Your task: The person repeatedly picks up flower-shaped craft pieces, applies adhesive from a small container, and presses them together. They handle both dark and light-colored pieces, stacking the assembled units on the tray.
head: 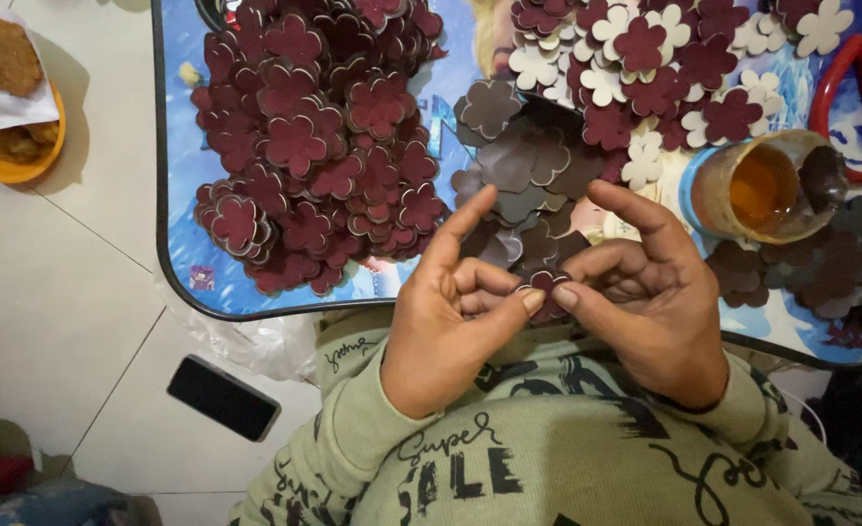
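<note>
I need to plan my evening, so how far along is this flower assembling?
Done: a big heap of layered maroon flowers fills the tray's left side. In hand: both hands, left and right, pinch one maroon flower together. Left: loose brown shapes, a maroon and cream pile, more dark pieces beside the glue jar. Plenty remains.

1. One view only: head-mounted, aimed almost straight down.
2. Both hands are framed close, lower centre; left hand (pixel 455 312), right hand (pixel 645 297).
3. Tray (pixel 182 282) fills the upper frame; floor (pixel 70 292) is seen at the left.
</note>
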